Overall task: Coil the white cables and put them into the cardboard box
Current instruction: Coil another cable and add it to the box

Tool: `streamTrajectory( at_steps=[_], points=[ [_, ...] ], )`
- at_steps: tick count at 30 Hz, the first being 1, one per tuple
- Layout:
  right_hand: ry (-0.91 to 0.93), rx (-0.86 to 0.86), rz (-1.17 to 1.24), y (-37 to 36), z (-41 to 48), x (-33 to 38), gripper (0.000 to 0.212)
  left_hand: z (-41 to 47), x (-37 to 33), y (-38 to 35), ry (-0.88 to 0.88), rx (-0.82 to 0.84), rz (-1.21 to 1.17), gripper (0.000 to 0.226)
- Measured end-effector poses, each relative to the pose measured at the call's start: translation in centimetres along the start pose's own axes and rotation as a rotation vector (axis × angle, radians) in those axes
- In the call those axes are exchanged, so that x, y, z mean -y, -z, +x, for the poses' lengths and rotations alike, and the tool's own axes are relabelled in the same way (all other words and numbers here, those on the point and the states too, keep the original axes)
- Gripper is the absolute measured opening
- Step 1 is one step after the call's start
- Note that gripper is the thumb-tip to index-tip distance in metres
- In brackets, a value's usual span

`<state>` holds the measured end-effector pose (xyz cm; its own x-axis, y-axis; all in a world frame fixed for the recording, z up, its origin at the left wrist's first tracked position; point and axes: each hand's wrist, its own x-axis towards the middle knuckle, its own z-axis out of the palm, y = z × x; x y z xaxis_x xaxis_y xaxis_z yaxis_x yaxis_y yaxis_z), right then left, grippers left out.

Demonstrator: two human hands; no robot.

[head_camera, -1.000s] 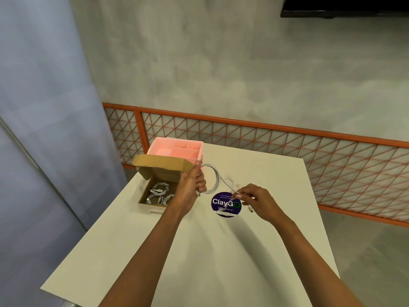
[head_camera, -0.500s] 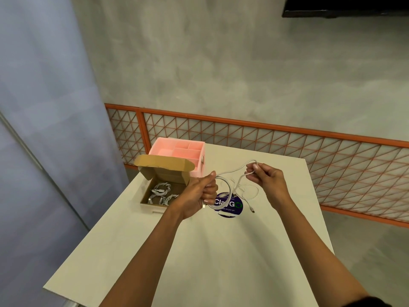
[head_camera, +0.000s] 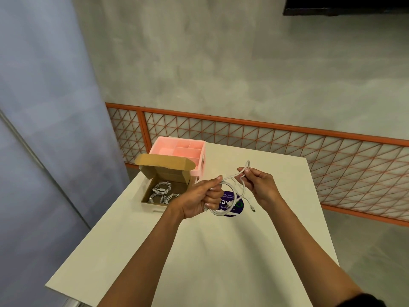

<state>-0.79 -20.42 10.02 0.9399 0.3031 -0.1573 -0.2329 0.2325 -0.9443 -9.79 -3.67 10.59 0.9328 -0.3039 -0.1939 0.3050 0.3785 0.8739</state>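
Note:
A white cable (head_camera: 232, 189) hangs in loops between both hands above the table. My left hand (head_camera: 202, 199) is closed around the gathered loops. My right hand (head_camera: 257, 185) pinches a bend of the same cable, held up a little to the right. One plug end (head_camera: 253, 209) dangles below the right hand. The open cardboard box (head_camera: 146, 197) sits at the table's left edge, just left of my left hand, with its lid flap (head_camera: 163, 161) raised. Several coiled white cables (head_camera: 162, 191) lie inside it.
A pink compartment tray (head_camera: 200, 165) stands behind the box. A round purple sticker (head_camera: 230, 203) is on the white table (head_camera: 210, 251) under the cable. An orange lattice railing (head_camera: 287, 147) runs behind the table; a grey-blue wall is at left.
My right hand lifted from the table near the sticker, pulling a bend of cable up and to the right. The loops at my left hand have grown; the left hand shifted slightly right.

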Motion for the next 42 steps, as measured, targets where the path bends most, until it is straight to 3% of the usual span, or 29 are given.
streamTrajectory(
  at_steps=[9, 15, 18, 25, 36, 38, 42],
  points=[
    [-0.112, 0.086, -0.147, -1.4, -1.6, 0.4, 0.018, 0.9, 0.7, -0.5, -0.061, -0.135, 0.13, 0.042],
    [-0.159, -0.107, 0.104, -1.8, -1.3, 1.2, 0.014, 0.9, 1.3, -0.7, -0.059, -0.046, 0.015, 0.04],
    [-0.186, -0.135, 0.109, -2.2, -1.5, 0.6, 0.013, 1.1, 1.2, -0.8, -0.084, -0.021, -0.091, 0.041],
    [-0.157, -0.029, -0.095, -2.2, -2.4, -0.2, 0.018, 1.6, 0.8, -0.5, -0.198, -0.193, -0.118, 0.041],
    [-0.246, 0.304, -0.379, -1.6, -2.1, 0.2, 0.037, 1.9, 1.7, 0.6, -0.301, -0.427, 0.18, 0.042],
    [-0.174, 0.328, -0.501, -1.4, -2.1, 0.1, 0.028, 1.9, 1.7, 0.6, -0.304, -0.454, 0.209, 0.042],
    [0.064, 0.168, -0.758, -1.8, -1.9, 0.1, 0.016, 2.0, 1.6, 0.7, -0.303, -0.529, 0.238, 0.042]
  ],
)
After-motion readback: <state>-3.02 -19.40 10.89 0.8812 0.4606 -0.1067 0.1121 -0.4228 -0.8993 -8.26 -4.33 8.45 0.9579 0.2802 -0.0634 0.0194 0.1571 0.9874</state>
